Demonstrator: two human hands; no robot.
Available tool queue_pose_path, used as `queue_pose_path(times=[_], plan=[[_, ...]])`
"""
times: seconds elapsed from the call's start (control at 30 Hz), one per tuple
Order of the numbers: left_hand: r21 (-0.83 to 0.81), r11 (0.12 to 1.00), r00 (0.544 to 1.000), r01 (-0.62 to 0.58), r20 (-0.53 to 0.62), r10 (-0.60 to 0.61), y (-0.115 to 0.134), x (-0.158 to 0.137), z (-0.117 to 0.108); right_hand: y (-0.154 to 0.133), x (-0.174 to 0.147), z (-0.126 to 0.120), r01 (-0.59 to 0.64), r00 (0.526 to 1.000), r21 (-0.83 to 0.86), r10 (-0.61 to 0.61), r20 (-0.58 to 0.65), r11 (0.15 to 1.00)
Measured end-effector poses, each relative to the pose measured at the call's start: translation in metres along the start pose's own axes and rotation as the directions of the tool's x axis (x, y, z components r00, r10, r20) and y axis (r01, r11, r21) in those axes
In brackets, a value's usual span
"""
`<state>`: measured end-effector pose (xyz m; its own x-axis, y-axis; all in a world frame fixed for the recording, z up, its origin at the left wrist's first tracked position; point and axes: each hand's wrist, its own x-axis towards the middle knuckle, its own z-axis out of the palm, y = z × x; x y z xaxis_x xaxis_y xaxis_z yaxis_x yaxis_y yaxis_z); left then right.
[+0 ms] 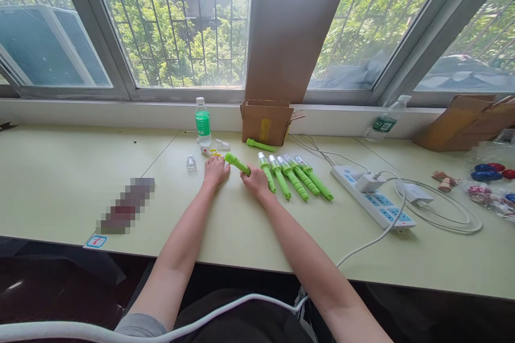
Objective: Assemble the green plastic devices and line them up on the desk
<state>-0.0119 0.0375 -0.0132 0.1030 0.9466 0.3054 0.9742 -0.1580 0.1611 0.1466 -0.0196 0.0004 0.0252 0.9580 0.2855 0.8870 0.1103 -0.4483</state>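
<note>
My right hand [255, 180] grips a green plastic handle piece [235, 162] that points up and left above the pale green table [72, 171]. My left hand [215, 170] rests on the table just left of it, fingers curled near the piece's wide end, beside small yellow and clear parts [213, 151]. To the right of my right hand lies a row of several assembled green sticks with clear tips [295, 175]. One more green piece [259, 144] lies in front of a small open cardboard box [266, 122].
A water bottle [203, 122] and a small clear cap [191, 163] stand left of the box. A white power strip [374, 196] with chargers and cables lies at the right. A second bottle [385, 120], cardboard [462, 120] and colourful toys [493, 179] sit far right.
</note>
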Motion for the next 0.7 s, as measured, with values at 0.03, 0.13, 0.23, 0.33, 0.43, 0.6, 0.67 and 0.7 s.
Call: queue_pose_path(times=[0.03, 0.13, 0.23, 0.33, 0.43, 0.6, 0.67, 0.7], plan=[[0.0, 1.0, 1.0, 0.002, 0.002, -0.002, 0.0004, -0.0004, -0.0008, -0.0002, -0.0001, -0.0003, 0.0, 1.0, 0.001, 0.0, 0.002, 1.0], [0.004, 1.0, 1.0, 0.014, 0.011, -0.014, 0.0018, -0.0016, -0.0029, -0.0004, -0.0004, -0.001, -0.001, 1.0, 0.006, 0.001, 0.007, 1.0], [0.007, 1.0, 1.0, 0.016, 0.015, -0.016, 0.0023, -0.0032, -0.003, 0.0003, -0.0004, -0.0008, -0.006, 1.0, 0.009, 0.006, 0.007, 1.0], [0.008, 1.0, 1.0, 0.006, 0.027, -0.006, 0.0013, -0.0049, -0.0013, 0.001, -0.0003, -0.0003, -0.002, 1.0, 0.016, 0.002, 0.003, 1.0], [0.01, 1.0, 0.998, -0.008, 0.055, 0.007, 0.0002, -0.0056, 0.0002, 0.0009, -0.0005, -0.0008, 0.008, 1.0, 0.022, -0.008, 0.001, 1.0], [-0.007, 1.0, 0.996, -0.003, 0.087, 0.003, 0.0005, -0.0062, -0.0011, -0.0002, -0.001, -0.0023, 0.009, 1.0, 0.024, -0.009, 0.002, 1.0], [-0.023, 1.0, 0.997, 0.003, 0.079, -0.001, 0.001, -0.0073, -0.002, -0.0003, -0.0011, -0.0022, 0.009, 1.0, 0.018, -0.009, -0.001, 1.0], [-0.033, 0.999, 0.998, 0.007, 0.063, -0.005, 0.0011, -0.0081, -0.0024, -0.0002, -0.0011, -0.0021, 0.01, 1.0, 0.017, -0.01, -0.003, 1.0]])
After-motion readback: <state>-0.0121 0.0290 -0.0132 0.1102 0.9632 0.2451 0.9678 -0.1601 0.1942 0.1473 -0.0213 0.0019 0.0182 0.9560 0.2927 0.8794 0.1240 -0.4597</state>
